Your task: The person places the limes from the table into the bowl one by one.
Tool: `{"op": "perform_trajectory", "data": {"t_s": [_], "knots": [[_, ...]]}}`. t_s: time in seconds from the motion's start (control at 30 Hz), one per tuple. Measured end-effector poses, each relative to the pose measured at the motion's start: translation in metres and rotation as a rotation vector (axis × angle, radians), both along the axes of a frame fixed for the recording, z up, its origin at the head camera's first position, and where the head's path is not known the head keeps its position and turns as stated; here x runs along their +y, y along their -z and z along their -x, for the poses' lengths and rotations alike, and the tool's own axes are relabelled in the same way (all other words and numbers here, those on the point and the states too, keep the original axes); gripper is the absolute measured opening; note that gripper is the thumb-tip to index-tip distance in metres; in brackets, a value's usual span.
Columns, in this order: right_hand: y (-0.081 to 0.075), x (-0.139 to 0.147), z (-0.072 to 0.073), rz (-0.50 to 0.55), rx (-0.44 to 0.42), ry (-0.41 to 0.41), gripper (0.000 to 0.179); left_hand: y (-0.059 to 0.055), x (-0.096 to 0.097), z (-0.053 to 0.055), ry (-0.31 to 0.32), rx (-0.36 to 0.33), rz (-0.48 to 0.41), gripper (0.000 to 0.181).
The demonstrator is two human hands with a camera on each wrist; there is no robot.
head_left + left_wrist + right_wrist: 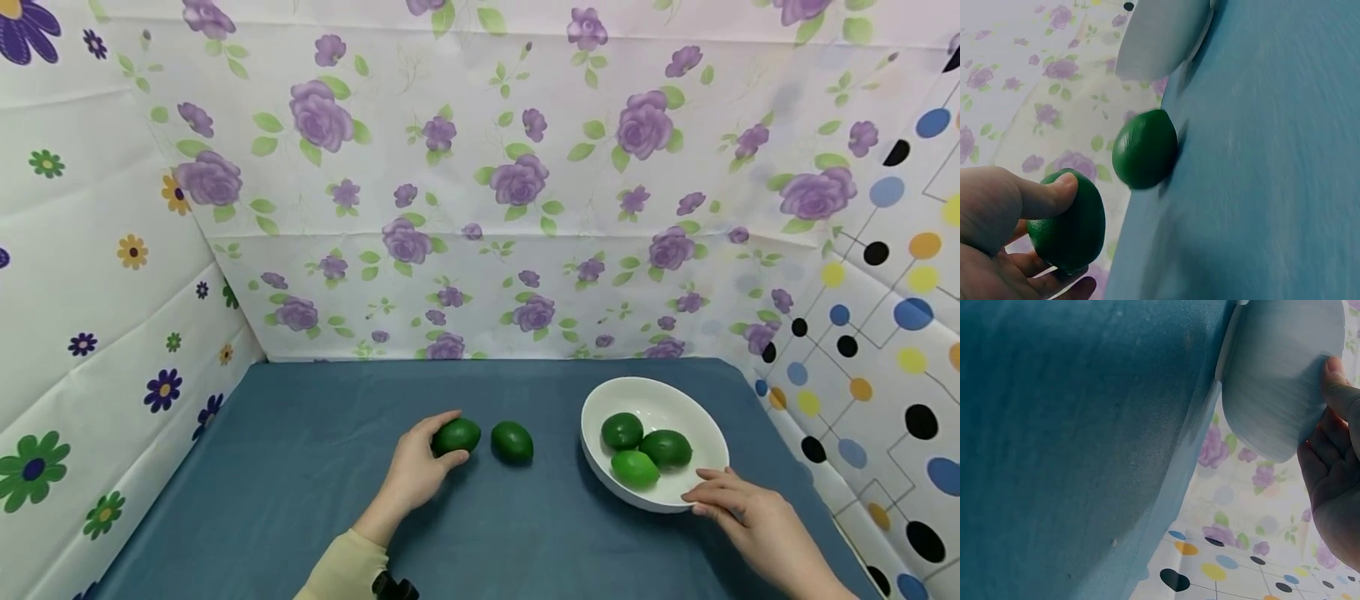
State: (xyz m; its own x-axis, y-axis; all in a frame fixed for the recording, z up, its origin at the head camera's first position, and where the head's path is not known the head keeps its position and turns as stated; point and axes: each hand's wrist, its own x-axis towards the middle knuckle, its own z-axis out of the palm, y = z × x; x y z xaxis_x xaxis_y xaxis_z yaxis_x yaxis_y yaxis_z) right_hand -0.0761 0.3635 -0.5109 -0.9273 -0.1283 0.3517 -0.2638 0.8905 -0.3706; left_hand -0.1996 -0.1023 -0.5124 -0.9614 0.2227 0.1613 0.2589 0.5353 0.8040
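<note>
My left hand (415,468) grips a dark green lime (459,437) between thumb and fingers, left of the middle of the table. In the left wrist view the thumb (1054,194) lies over this lime, with other fingers behind and under it. A second dark green lime (512,442) lies on the cloth just to its right. Further right stands a white bowl (697,408) holding two dark green limes and a brighter green one (635,469). My right hand (765,521) holds the bowl's near right rim, its thumb (1337,381) on the outer wall.
A blue cloth (300,467) covers the table. Behind it hangs a white sheet (465,275) with purple roses. Patterned sheets close off the left and right sides, the right one (885,333) with coloured dots near the right hand.
</note>
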Motion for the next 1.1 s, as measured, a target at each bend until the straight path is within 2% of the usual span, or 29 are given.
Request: {"op": "perform_trajectory", "data": {"t_s": [0.13,0.4,0.83,1.1], "knots": [[0.001,-0.001,0.001,0.013,0.017,-0.022,0.028,-0.005,0.011,-0.002,0.036,0.021,-0.038,0.061],[0.001,-0.001,0.000,0.002,0.021,-0.029,0.030,-0.013,0.027,-0.001,0.051,0.036,-0.082,0.061],[-0.003,0.000,0.002,-0.011,-0.027,-0.007,0.028,-0.022,0.037,0.004,0.058,0.047,-0.102,0.060],[-0.005,0.000,0.001,-0.028,-0.011,-0.007,0.029,-0.026,0.043,0.005,0.067,0.054,-0.138,0.059]]}}
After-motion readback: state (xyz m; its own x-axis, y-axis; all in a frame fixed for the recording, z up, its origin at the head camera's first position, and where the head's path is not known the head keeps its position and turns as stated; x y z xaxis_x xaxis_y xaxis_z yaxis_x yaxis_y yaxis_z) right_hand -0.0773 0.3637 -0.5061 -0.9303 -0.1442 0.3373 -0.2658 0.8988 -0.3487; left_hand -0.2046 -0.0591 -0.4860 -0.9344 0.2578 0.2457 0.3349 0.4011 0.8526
